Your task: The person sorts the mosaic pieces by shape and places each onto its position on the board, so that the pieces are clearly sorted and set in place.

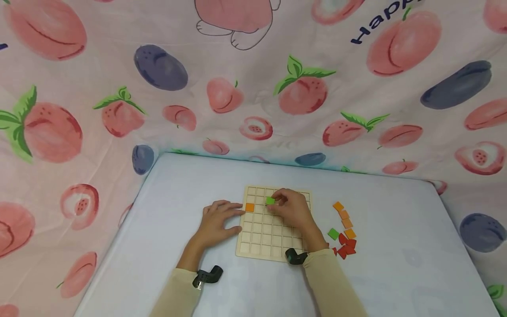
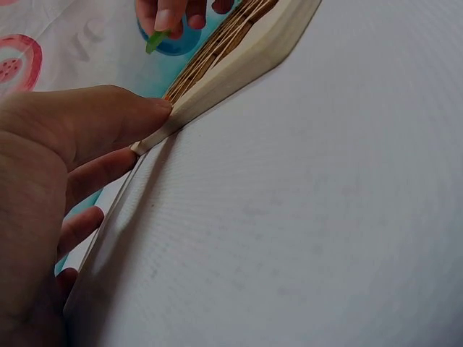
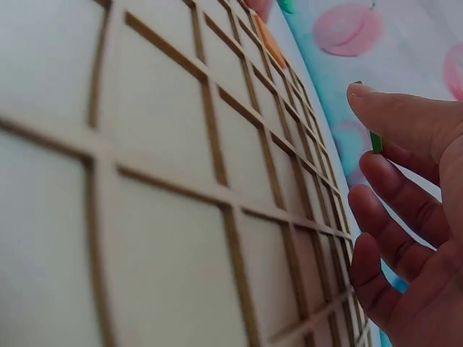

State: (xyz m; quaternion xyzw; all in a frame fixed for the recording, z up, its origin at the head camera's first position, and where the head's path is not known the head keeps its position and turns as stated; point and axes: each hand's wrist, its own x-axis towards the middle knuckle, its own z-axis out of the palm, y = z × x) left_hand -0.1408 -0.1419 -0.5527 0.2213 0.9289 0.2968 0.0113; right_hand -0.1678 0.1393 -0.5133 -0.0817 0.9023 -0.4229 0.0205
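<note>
A wooden grid board [image 1: 261, 240] lies on the white table. One orange square tile [image 1: 250, 207] sits in a cell near its left edge. My right hand [image 1: 292, 210] is over the upper part of the board and pinches a green square tile [image 1: 270, 200] between thumb and fingers. In the right wrist view the green tile [image 3: 375, 140] shows edge-on, raised above the grid. My left hand [image 1: 217, 223] rests at the board's left side with fingers spread, the thumb [image 2: 145, 116] and fingertips right at the wooden edge.
Right of the board, several orange tiles [image 1: 345, 214] lie in a loose line. Below them are another green tile [image 1: 333, 234] and a small heap of red pieces [image 1: 347, 247]. A fruit-patterned cloth [image 1: 253, 97] hangs behind the table. Each wrist wears a small black camera [image 1: 210, 275].
</note>
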